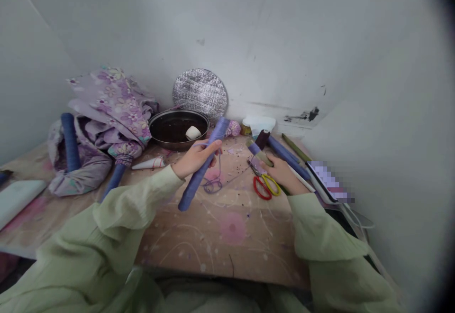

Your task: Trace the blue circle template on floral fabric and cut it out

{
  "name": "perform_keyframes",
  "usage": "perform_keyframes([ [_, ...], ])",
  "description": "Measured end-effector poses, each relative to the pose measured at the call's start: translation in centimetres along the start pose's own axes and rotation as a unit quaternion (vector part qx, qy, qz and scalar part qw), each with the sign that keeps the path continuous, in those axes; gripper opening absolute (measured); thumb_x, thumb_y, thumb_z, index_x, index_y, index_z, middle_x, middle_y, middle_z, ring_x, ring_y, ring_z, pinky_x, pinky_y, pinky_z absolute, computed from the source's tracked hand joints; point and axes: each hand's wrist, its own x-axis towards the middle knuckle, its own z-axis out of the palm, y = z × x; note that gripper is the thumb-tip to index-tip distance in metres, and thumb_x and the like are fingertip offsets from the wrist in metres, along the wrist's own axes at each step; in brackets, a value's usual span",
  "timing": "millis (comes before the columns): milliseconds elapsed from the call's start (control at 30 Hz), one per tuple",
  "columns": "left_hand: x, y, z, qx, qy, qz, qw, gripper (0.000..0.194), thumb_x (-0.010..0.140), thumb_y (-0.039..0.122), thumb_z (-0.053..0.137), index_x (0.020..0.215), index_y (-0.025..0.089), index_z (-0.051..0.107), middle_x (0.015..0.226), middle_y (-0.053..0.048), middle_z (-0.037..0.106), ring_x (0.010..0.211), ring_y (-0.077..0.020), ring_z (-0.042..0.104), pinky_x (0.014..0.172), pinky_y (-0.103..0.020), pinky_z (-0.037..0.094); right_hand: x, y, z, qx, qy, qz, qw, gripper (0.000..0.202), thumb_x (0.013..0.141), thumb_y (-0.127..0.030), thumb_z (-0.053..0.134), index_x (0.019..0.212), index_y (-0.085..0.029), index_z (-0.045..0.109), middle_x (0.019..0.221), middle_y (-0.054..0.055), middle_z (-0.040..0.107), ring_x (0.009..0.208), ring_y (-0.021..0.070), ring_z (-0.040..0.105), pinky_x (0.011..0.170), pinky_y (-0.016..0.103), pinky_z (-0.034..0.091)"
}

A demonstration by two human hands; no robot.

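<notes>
My left hand (195, 159) is closed around a blue-purple fabric-covered tube (196, 187), tilted with its upper end pointing away to the right. Purple cord (212, 187) hangs from these fingers and curls in loops on the table, with one strand running rightward. My right hand (284, 174) is closed on the near end of a pale yellowish spool with a purple band (254, 149). Scissors with red and yellow handles (262, 189) lie just left of that hand. A dark thread cone (263, 138) is just beyond the spool.
A dark round pan (159, 138) holds a white roll (193, 133), with a silver disc (200, 92) leaning behind. Floral purple fabric (110, 97) is heaped left, near a white cone (147, 163). Right are another blue tube (284, 154) and a phone-like device (329, 182) with a cable.
</notes>
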Motion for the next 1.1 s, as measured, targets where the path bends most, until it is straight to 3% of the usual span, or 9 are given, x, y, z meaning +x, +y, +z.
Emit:
perform_keyframes([
  [200, -0.4, -0.2, 0.6, 0.119, -0.005, -0.005, 0.993, 0.037, 0.080, 0.048, 0.048, 0.067, 0.014, 0.054, 0.045, 0.001, 0.050, 0.039, -0.0069, 0.045, 0.040, -0.018, 0.035, 2.5, 1.5, 3.2, -0.054, 0.007, 0.040, 0.998, 0.042, 0.080, -0.041, 0.048, 0.104, -0.008, 0.059, 0.099, 0.020, 0.063, 0.089, 0.0296, 0.059, 0.076, 0.034, 0.040],
  [367, -0.4, 0.7, -0.5, 0.122, 0.025, 0.017, 0.992, 0.035, 0.080, 0.045, 0.050, 0.063, 0.014, 0.051, 0.047, 0.002, 0.049, 0.041, -0.0066, 0.046, 0.042, -0.018, 0.036, 3.3, 2.5, 3.6, -0.057, 0.027, 0.046, 0.997, 0.039, 0.080, -0.034, 0.048, 0.109, -0.011, 0.056, 0.102, 0.018, 0.063, 0.094, 0.0292, 0.059, 0.080, 0.033, 0.040],
  [533, 0.1, 1.3, -2.2, 0.092, 0.061, 0.062, 0.992, 0.034, 0.082, 0.042, 0.047, 0.065, 0.014, 0.053, 0.050, 0.001, 0.049, 0.041, -0.0066, 0.045, 0.042, -0.019, 0.037, 4.1, 3.5, 2.9, -0.034, 0.057, 0.062, 0.996, 0.035, 0.082, -0.034, 0.045, 0.107, -0.010, 0.054, 0.102, 0.019, 0.062, 0.096, 0.0293, 0.058, 0.081, 0.034, 0.041],
  [700, -0.1, 1.6, -2.9, 0.090, 0.080, 0.065, 0.991, 0.031, 0.083, 0.038, 0.047, 0.064, 0.014, 0.054, 0.049, 0.002, 0.049, 0.040, -0.0065, 0.044, 0.040, -0.018, 0.034, 5.0, 3.8, 1.6, 0.021, 0.065, 0.084, 0.994, 0.052, 0.081, -0.051, 0.043, 0.112, -0.009, 0.041, 0.078, 0.014, 0.065, 0.060, 0.0224, 0.063, 0.059, 0.033, 0.048],
  [767, -0.1, 1.6, -3.2, 0.094, 0.093, 0.058, 0.989, 0.032, 0.083, 0.039, 0.047, 0.064, 0.014, 0.054, 0.048, 0.002, 0.049, 0.040, -0.0069, 0.044, 0.039, -0.018, 0.033, 5.2, 3.7, 0.8, 0.062, 0.049, 0.066, 0.995, 0.055, 0.075, -0.055, 0.052, 0.108, -0.012, 0.042, 0.069, 0.007, 0.063, 0.049, 0.0187, 0.060, 0.050, 0.029, 0.048],
  [867, -0.1, 1.3, -3.8, 0.088, 0.109, 0.060, 0.988, 0.033, 0.082, 0.041, 0.048, 0.064, 0.014, 0.054, 0.048, 0.001, 0.049, 0.041, -0.0072, 0.044, 0.040, -0.018, 0.033, 5.4, 3.4, -0.2, 0.162, 0.019, 0.004, 0.987, 0.042, 0.075, -0.054, 0.052, 0.093, -0.016, 0.047, 0.065, 0.003, 0.060, 0.047, 0.0155, 0.059, 0.044, 0.025, 0.047],
  [967, 0.1, 1.2, -4.5, 0.082, 0.112, 0.064, 0.988, 0.033, 0.082, 0.042, 0.048, 0.065, 0.014, 0.054, 0.051, 0.000, 0.050, 0.042, -0.0075, 0.045, 0.041, -0.019, 0.035, 5.7, 3.3, -0.9, 0.188, 0.018, -0.033, 0.981, 0.034, 0.079, -0.051, 0.048, 0.081, -0.017, 0.053, 0.069, 0.004, 0.061, 0.052, 0.0155, 0.060, 0.048, 0.026, 0.049],
  [1100, 0.0, 1.8, -5.3, 0.090, 0.127, 0.063, 0.986, 0.035, 0.081, 0.045, 0.048, 0.065, 0.015, 0.055, 0.050, 0.000, 0.050, 0.041, -0.0075, 0.046, 0.042, -0.019, 0.035, 7.1, 3.9, -2.3, 0.146, 0.105, -0.025, 0.983, 0.034, 0.078, -0.046, 0.049, 0.089, -0.015, 0.057, 0.081, 0.009, 0.064, 0.073, 0.0229, 0.061, 0.068, 0.036, 0.048],
])
